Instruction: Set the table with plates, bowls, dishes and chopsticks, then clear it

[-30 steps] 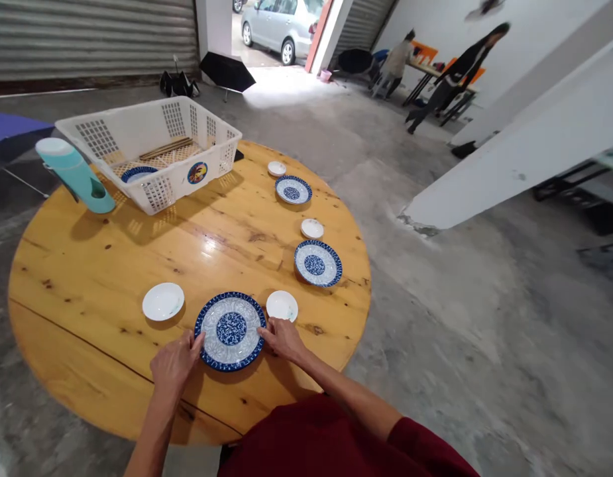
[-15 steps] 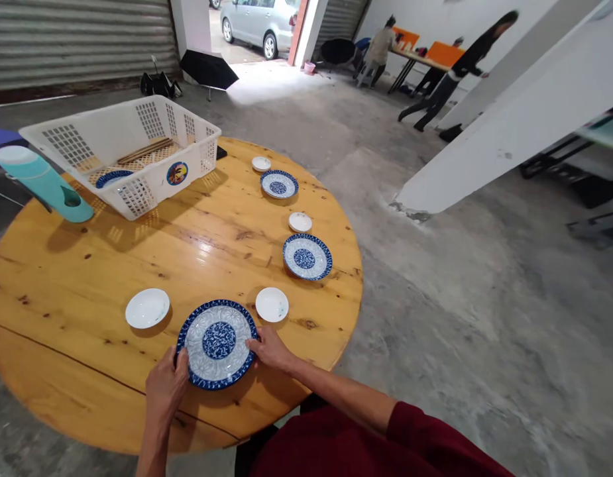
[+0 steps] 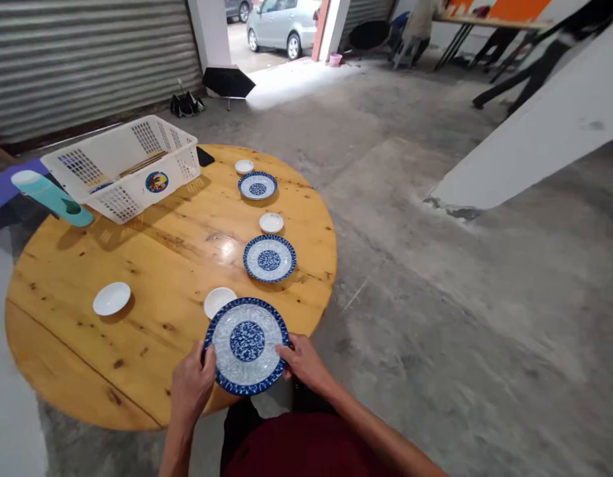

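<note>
A blue-and-white patterned plate is held up near the front edge of the round wooden table. My left hand grips its left rim, thumb on top. On the opposite rim my right hand is closed, its thumb also lying on the upper face. Just behind the plate, and partly covered by it, is a small white bowl. Another white bowl stands farther left. Two similar patterned plates, a nearer plate and a farther plate, lie along the right side.
Small white dishes, a nearer dish and a farther dish, stand by those plates. A white plastic basket holds chopsticks. Beside it leans a teal bottle. A slanting white pillar rises at right; people are in the background.
The view has turned and shifted. Both hands have carried the plate rightward relative to the table, from between the two nearest white bowls to in front of the right one.
</note>
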`<state>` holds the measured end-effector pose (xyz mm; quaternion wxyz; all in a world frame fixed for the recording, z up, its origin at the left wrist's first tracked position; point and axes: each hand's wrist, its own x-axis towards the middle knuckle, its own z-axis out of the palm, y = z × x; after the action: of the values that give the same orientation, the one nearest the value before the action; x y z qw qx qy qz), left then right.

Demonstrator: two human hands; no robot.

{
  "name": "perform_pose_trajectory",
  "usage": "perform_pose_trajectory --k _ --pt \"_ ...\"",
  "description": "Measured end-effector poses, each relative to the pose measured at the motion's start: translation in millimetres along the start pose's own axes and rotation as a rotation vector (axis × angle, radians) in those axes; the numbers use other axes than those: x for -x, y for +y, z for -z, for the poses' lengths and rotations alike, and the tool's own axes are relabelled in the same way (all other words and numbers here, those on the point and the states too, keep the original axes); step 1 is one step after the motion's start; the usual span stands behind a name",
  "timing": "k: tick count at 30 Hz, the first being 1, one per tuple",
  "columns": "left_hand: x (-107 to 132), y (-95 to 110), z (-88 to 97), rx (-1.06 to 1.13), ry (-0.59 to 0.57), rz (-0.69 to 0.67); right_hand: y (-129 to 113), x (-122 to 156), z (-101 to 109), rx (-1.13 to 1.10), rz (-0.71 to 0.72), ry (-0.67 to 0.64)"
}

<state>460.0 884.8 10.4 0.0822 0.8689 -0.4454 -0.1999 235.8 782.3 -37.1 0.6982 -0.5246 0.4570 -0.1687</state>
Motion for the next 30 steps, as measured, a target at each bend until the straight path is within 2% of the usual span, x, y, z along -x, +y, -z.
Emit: perform_pose_trajectory --k 4,6,8,11,14,18,24,30 --pt "14 110 -46.2 0.085 -0.116 -0.126 17 54 105 0.037 -0.062 0.203" --pt "22 156 -68.7 0.128 -0.164 -0.182 26 80 150 0.058 -0.093 0.29" --pt "29 191 -87.9 0.155 -0.211 -0.223 32 101 186 0.079 -0.131 0.355" --pt "36 222 -105.4 0.187 -0.262 -0.237 38 115 220 0.124 -0.168 0.393" --pt "33 234 -107.5 0.201 -0.263 -0.216 36 107 236 0.13 -0.166 0.368" --pt "12 237 -98.2 0.194 -0.2 -0.148 21 70 246 0.154 -0.117 0.289" --pt "-36 231 -86.8 0.293 -0.048 -0.079 -24 -18 258 0.269 -0.051 0.118" --pt "-80 217 -72.0 0.31 0.083 0.117 -77 -111 245 0.446 -0.012 -0.104"
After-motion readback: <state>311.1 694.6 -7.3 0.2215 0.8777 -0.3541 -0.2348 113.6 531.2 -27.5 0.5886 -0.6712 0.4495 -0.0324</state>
